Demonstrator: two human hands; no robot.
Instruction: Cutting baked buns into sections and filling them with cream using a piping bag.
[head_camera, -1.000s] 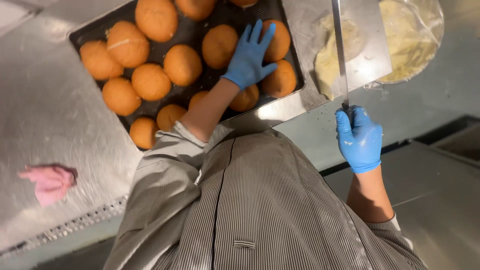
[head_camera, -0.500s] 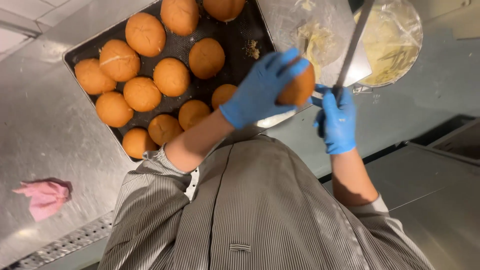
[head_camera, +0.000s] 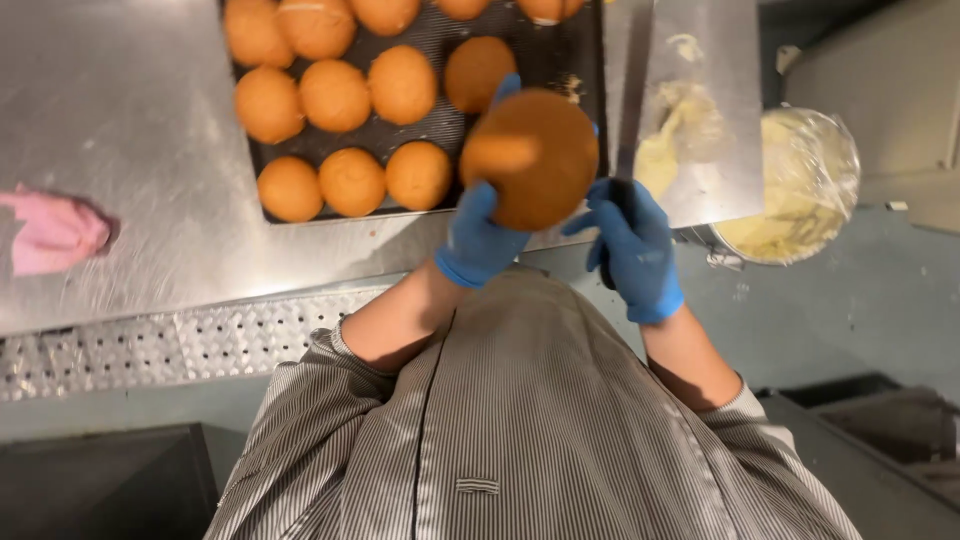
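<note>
left hand (head_camera: 480, 235): in a blue glove, fingers curled around a round golden-brown bun (head_camera: 530, 158), lifting it clear of the tray and close to the camera
bun in hand: held up over the near right corner of the baking tray (head_camera: 585, 70), its domed crust facing the camera
right hand (head_camera: 632, 245): also blue-gloved, fingers closed around the dark handle of a long knife (head_camera: 633, 90), just beside the held bun
knife: blade runs away from the person, lying along the gap between the tray and a metal sheet (head_camera: 715, 110)
baking tray: dark, perforated, on a steel worktop (head_camera: 130, 210), carrying rows of other buns (head_camera: 350, 182)
metal sheet: right of the tray, smeared with pale yellow spread
bowl (head_camera: 800, 185): round, holds the same pale yellow spread, at the sheet's right edge
pink cloth (head_camera: 50, 230): crumpled at the left edge of the worktop, well apart from the hands
clothing: grey striped jacket (head_camera: 520, 430), sleeves pushed up the forearms
</note>
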